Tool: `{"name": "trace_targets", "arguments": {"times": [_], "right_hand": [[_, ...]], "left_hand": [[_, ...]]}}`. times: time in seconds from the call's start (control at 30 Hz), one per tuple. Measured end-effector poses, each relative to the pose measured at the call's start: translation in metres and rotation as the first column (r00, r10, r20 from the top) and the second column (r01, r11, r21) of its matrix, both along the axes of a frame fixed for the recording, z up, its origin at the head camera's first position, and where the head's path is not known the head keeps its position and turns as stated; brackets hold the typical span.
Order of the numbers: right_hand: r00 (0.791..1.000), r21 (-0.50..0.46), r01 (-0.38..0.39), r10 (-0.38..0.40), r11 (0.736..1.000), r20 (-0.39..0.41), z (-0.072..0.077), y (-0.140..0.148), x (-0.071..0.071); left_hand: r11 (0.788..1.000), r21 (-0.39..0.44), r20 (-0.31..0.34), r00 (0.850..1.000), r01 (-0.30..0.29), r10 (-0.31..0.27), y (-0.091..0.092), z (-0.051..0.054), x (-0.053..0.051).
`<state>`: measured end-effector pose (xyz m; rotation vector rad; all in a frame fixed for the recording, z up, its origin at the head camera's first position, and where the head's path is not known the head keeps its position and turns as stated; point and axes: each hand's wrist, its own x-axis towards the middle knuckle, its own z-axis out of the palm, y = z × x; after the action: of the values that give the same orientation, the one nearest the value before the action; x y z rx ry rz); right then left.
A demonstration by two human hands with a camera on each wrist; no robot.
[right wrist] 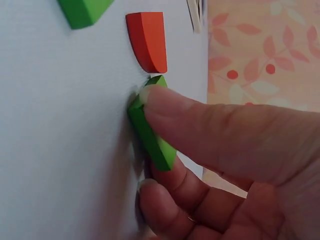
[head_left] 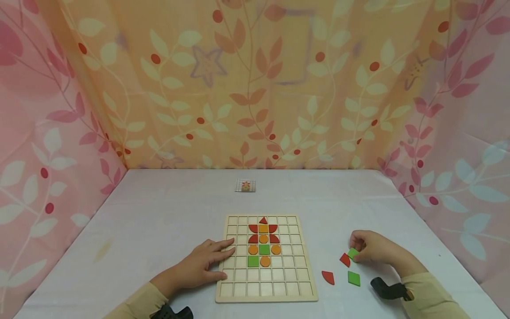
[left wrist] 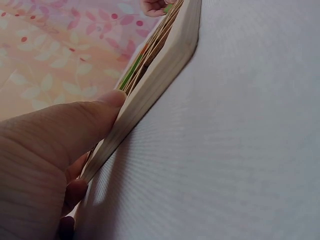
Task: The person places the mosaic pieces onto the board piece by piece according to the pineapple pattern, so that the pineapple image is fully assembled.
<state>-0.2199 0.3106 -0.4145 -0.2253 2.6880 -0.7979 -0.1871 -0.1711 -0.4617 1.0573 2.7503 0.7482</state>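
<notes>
My left hand (head_left: 201,261) rests on the left edge of a wooden grid board (head_left: 267,299), fingers stretched and thumb on the rim. Red, orange and green pieces lie in the board's upper and middle cells, among them a red triangle (head_left: 263,220) and an orange square (head_left: 263,228). To the board's right, my right hand (head_left: 376,250) pinches a green four-sided block (right wrist: 152,135) between thumb and fingers, tilted at the tabletop. Just beside it is a red quarter-circle block (right wrist: 150,40). Another green block (head_left: 353,278) and another red quarter-circle block (head_left: 328,278) lie nearer me.
A small card (head_left: 245,185) with a grid and a coloured figure lies beyond the board. White cloth covers the table (head_left: 167,208). Patterned curtains (head_left: 255,88) stand at the back and both sides. Black wrist devices (head_left: 388,289) sit at both sleeves.
</notes>
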Motion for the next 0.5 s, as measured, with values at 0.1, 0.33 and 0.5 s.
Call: {"name": "trace_targets", "arguments": {"times": [0.1, 0.33, 0.5], "right_hand": [[1.000, -0.003, -0.014, 0.014, 1.000, -0.012, 0.001, -0.001, 0.000], [1.000, -0.017, -0.001, 0.001, 1.000, -0.021, 0.008, -0.009, -0.004], [1.000, -0.063, -0.003, 0.003, 0.998, -0.012, 0.016, -0.030, -0.009]], "left_hand": [[1.000, 0.002, 0.013, 1.000, 0.000, 0.000, 0.000, 0.001, 0.000], [1.000, -0.005, 0.010, 1.000, 0.002, -0.002, 0.001, 0.002, 0.000], [1.000, 0.000, 0.017, 1.000, -0.003, 0.003, 0.001, 0.002, 0.001]]}}
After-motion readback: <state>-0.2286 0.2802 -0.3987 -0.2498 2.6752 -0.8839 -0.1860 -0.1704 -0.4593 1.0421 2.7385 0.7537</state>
